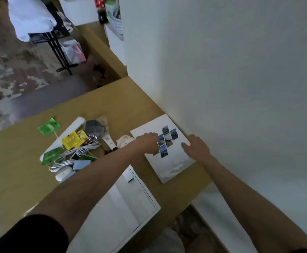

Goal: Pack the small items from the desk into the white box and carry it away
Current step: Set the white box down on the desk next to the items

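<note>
I am readying the white box for opening, right hand fingers spread on its lid, left hand fingers curled, perhaps pinching it, small items lying left of them.

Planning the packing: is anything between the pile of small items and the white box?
Nothing on the desk between them. The white box, right of the pile, looks closed, with the left hand and right hand on it.

White box w/ photo tiles; tan desk; green, yellow packets.
</note>
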Demonstrator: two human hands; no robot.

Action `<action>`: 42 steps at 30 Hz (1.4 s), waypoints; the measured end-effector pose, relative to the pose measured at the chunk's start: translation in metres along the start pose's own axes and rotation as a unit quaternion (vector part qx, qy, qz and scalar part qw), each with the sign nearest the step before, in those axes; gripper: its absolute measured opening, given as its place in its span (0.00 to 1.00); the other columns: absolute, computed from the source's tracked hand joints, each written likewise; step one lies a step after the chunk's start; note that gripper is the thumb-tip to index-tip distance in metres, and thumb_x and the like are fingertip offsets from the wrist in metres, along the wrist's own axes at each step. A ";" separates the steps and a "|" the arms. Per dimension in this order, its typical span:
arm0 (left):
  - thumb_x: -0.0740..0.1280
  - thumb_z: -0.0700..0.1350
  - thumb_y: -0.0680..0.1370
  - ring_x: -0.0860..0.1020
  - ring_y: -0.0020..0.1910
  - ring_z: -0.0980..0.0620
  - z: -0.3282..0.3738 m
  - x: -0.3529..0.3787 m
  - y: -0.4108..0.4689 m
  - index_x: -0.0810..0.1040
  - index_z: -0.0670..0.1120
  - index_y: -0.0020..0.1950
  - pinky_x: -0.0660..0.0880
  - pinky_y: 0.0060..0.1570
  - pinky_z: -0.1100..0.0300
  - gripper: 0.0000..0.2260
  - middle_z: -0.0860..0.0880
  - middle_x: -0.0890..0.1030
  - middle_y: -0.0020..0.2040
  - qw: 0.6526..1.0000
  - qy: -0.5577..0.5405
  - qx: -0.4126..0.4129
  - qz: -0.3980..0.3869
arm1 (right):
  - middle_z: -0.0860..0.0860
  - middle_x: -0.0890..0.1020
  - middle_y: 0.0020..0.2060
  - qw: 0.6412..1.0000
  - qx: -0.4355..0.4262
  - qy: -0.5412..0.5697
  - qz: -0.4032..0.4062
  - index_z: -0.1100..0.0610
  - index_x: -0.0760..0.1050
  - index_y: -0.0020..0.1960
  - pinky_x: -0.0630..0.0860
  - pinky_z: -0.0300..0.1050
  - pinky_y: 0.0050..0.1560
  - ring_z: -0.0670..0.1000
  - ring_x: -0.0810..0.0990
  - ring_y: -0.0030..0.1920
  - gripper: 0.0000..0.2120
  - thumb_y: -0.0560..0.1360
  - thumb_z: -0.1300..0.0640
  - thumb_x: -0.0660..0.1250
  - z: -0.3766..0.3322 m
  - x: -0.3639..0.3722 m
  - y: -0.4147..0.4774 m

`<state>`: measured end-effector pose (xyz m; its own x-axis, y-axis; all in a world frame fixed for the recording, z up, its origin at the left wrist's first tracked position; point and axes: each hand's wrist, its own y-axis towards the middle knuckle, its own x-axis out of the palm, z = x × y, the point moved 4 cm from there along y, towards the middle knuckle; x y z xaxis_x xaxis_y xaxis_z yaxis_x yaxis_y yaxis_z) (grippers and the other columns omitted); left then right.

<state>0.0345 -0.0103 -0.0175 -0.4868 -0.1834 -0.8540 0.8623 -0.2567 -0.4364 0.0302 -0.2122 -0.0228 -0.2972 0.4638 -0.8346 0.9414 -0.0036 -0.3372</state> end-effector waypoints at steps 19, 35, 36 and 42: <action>0.70 0.48 0.74 0.72 0.61 0.43 -0.020 0.028 0.037 0.64 0.45 0.71 0.74 0.57 0.53 0.28 0.42 0.69 0.69 0.989 -0.116 -0.084 -0.033 | 0.52 0.76 0.51 0.996 -0.075 0.025 -0.052 0.56 0.68 0.58 0.72 0.43 0.45 0.54 0.78 0.53 0.19 0.74 0.51 0.72 0.015 0.032 0.049; 0.71 0.65 0.67 0.74 0.61 0.59 -0.066 -0.198 -0.139 0.58 0.54 0.73 0.74 0.52 0.69 0.40 0.58 0.72 0.65 0.826 -0.404 0.003 0.393 | 0.45 0.79 0.39 0.904 -0.416 0.097 -0.024 0.50 0.72 0.47 0.72 0.33 0.38 0.45 0.77 0.39 0.08 0.71 0.52 0.68 -0.178 -0.193 -0.066; 0.69 0.68 0.66 0.78 0.55 0.60 -0.075 -0.207 -0.161 0.63 0.55 0.69 0.76 0.43 0.70 0.37 0.61 0.76 0.59 0.811 -0.424 0.000 0.403 | 0.46 0.80 0.40 0.893 -0.436 0.108 -0.041 0.51 0.73 0.48 0.74 0.36 0.39 0.47 0.79 0.40 0.08 0.70 0.52 0.68 -0.195 -0.200 -0.076; 0.68 0.62 0.71 0.83 0.47 0.52 -0.136 -0.214 -0.286 0.73 0.59 0.55 0.79 0.40 0.57 0.16 0.51 0.82 0.52 0.769 -0.437 -0.045 0.464 | 0.54 0.83 0.50 0.844 -0.492 0.083 -0.198 0.59 0.74 0.54 0.79 0.52 0.50 0.55 0.84 0.50 0.09 0.76 0.61 0.70 -0.289 -0.169 -0.103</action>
<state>-0.0894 0.2320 0.2516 0.4707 -0.8260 -0.3102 0.8818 0.4289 0.1959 0.0292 -0.0345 0.2787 -0.6696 0.3744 -0.6415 0.4744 0.8801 0.0185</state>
